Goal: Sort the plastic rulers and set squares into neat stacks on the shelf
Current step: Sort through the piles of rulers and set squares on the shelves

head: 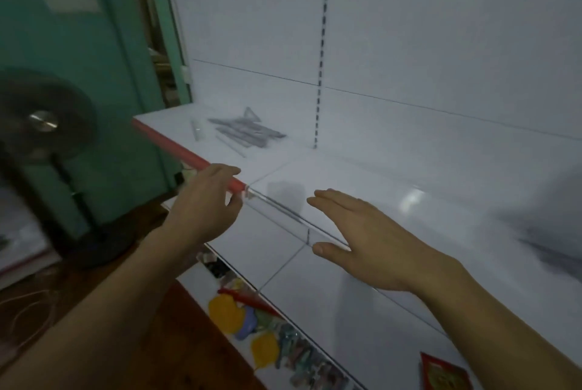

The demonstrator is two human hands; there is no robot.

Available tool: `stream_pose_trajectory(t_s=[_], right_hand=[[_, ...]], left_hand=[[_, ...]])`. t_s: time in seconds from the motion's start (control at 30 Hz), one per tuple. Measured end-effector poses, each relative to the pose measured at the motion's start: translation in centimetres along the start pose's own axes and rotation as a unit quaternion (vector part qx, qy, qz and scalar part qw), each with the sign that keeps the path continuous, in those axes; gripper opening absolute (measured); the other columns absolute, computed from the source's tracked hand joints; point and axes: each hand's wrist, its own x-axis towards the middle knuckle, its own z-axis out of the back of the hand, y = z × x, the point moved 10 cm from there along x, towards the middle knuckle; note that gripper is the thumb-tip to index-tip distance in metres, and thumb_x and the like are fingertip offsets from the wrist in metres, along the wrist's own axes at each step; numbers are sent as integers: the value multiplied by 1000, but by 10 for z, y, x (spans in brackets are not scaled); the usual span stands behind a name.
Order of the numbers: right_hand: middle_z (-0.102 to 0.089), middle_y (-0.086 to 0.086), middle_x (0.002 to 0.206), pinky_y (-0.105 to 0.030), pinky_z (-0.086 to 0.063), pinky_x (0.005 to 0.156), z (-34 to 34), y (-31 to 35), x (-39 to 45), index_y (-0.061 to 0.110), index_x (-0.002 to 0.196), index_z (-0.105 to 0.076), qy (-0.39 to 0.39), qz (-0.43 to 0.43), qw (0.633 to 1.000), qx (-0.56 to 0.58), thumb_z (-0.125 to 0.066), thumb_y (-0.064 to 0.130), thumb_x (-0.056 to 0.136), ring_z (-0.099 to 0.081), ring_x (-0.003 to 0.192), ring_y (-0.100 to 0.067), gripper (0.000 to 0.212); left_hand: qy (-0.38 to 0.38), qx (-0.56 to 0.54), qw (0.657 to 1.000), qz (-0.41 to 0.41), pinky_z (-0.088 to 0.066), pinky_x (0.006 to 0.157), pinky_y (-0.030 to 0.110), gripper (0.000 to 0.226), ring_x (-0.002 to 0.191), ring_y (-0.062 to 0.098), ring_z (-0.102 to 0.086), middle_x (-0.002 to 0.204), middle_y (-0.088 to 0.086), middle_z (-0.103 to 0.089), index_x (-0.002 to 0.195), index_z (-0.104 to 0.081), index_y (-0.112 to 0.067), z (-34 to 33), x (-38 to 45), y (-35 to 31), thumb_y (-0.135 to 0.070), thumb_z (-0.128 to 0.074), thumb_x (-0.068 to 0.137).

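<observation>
Our left hand (pixel 206 202) hangs at the front edge of the white glossy shelf (pixel 362 175), fingers loosely curled and apart, holding nothing; its fingertips lie just over the near end of the red plastic edge strip (pixel 185 155), though we cannot tell whether they touch it. Our right hand (pixel 362 238) is flat and spread, palm down, fingers straight and close together, pointing toward the left hand, the thumb held apart on our side; it sits low over the shelf surface, and we cannot tell whether it rests on it. Between and under the two hands runs a clear plastic rail (pixel 293 216) along the shelf front, continuing the line of the red strip. Well beyond the left hand, toward the far left corner of the shelf, lies the loose pile of grey-looking transparent plastic rulers (pixel 248 132), crossed over one another and blurred, with a small triangular set square (pixel 251 114) at its back edge and a single clear ruler (pixel 196 129) lying apart beside it. Behind everything stands the white back panel (pixel 441 43) with a slotted upright. Left of the left hand we see a black pedestal fan (pixel 44 118) before a green wall (pixel 78 27). Below our forearms, a lower shelf holds colourful packaged goods (pixel 252 326), blurred.
</observation>
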Motion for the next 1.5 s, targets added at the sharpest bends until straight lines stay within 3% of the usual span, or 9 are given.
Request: stream_pose_trajectory(t_s=[0.27,0.5,0.67,0.8,1.0,1.2,1.33,1.43,1.5], right_hand=[[-13,13,165,-13,-6,114,-44,53,135,31,160,-13,51,98,994,-4,-49,52,100,-13,149,-3,73],[-11,6,167,-29,-16,123,-70,33,270,28,159,-16,80,99,992,-5,-51,50,100,-10,152,-9,72],[-11,4,167,-34,-21,123,-96,11,372,28,160,-15,104,84,991,4,-49,49,102,-12,152,-11,70],[-17,8,165,-31,-24,121,-110,6,424,29,159,-20,104,85,991,29,-50,50,101,-20,149,-10,68],[-20,11,163,-27,-23,120,-106,-13,464,30,157,-23,84,77,992,47,-50,51,100,-21,148,-8,67],[-24,15,159,-28,-24,119,-94,-52,500,29,157,-24,53,20,997,46,-50,50,101,-25,145,-6,66],[-36,11,153,-36,-36,113,-96,-84,519,26,153,-32,37,-45,998,19,-51,50,100,-36,139,-12,61],[-47,6,137,-36,-45,98,-96,-106,532,26,138,-44,23,-109,994,-21,-54,48,97,-48,126,-17,48],[-44,3,144,-41,-43,103,-94,-117,536,24,143,-41,27,-152,988,-30,-55,50,97,-45,131,-21,55]], left_hand=[[0,20,995,99,-46,105,40,47,125,19,-50,142,0,-51,141,-49,-22,8,11,132,-31,-56,96],[14,23,991,132,-44,99,30,48,119,14,-51,139,-2,-51,142,-47,-23,-14,87,229,-29,-57,95],[35,16,991,127,-47,101,34,47,120,16,-52,139,-3,-52,141,-47,-25,-37,157,284,-29,-59,95],[34,1,995,99,-37,84,17,40,101,3,-48,122,-5,-59,135,-54,-23,-51,200,304,-21,-59,95],[50,-7,994,94,-41,107,32,48,124,16,-55,152,-4,-43,144,-46,-25,-65,266,314,-28,-57,98],[76,1,996,43,-34,114,36,49,138,19,-42,154,-4,-41,145,-44,-27,-94,333,332,-28,-57,98],[103,-28,994,-37,-35,114,39,50,139,19,-39,154,-3,-40,146,-44,-25,-125,378,330,-25,-57,98],[139,-45,982,-120,-33,114,33,53,138,15,-39,153,-4,-40,148,-41,-24,-151,414,320,-25,-58,97],[160,-56,967,-188,-27,113,23,54,137,9,-37,152,-6,-39,148,-41,-23,-165,437,309,-24,-59,97]])
